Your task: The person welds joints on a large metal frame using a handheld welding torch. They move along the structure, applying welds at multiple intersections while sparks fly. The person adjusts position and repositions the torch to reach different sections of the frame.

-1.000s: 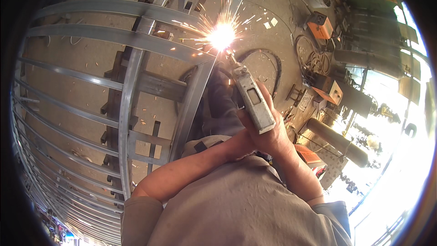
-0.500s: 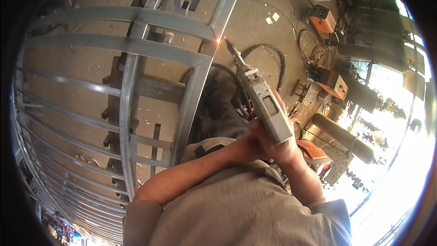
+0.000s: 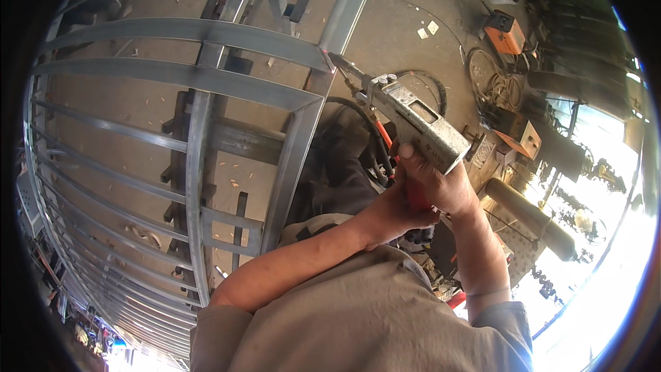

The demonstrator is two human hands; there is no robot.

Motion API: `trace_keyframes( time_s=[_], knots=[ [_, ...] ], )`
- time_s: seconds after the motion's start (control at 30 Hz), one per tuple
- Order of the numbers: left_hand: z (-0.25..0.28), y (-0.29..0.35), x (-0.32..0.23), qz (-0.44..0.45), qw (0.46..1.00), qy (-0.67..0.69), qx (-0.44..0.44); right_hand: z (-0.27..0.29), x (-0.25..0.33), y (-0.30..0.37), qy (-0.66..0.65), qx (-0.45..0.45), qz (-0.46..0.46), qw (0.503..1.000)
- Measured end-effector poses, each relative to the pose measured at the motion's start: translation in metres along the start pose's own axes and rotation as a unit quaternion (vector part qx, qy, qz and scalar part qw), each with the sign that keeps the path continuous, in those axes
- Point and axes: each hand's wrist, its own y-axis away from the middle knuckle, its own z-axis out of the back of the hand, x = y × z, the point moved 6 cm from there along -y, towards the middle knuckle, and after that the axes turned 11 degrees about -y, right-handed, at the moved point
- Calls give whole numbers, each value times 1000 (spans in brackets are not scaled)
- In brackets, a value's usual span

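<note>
A grey boxy welding gun points up and left, its narrow nozzle at the corner of a steel-tube frame. The tip appears to meet the edge tube, with a faint red glow beside it. My right hand is closed round the gun's grip, thumb along the side of the body. Just below, my left hand is closed round the red lower part of the grip, its fingers partly hidden by the right hand. An orange-red section and a dark hose show under the gun.
Parallel tubes of the frame fill the left side, above a floor with scattered scraps. Hoses loop on the floor behind the gun. To the right stand orange machines, a coiled cable and a long gas cylinder.
The bright spark at the tube has gone, leaving a faint red glow. The gun's rear has swung right and up with both hands, and the nozzle now sits against the tube.
</note>
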Motion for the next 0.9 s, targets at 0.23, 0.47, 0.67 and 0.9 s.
trace_keyframes(
  time_s=[0.23,0.47,0.67,0.9],
  knots=[
    [-1,-8,-4,47,996,65,26,2,9,-11,34,16,8,999],
    [-1,-13,-12,20,1000,-3,3,7,13,-13,19,14,-34,999],
    [-2,-15,-15,8,1000,1,1,5,16,-16,21,19,-12,1000],
    [-3,-12,-16,22,1000,-5,14,5,19,-14,32,32,-17,999]
  ],
)
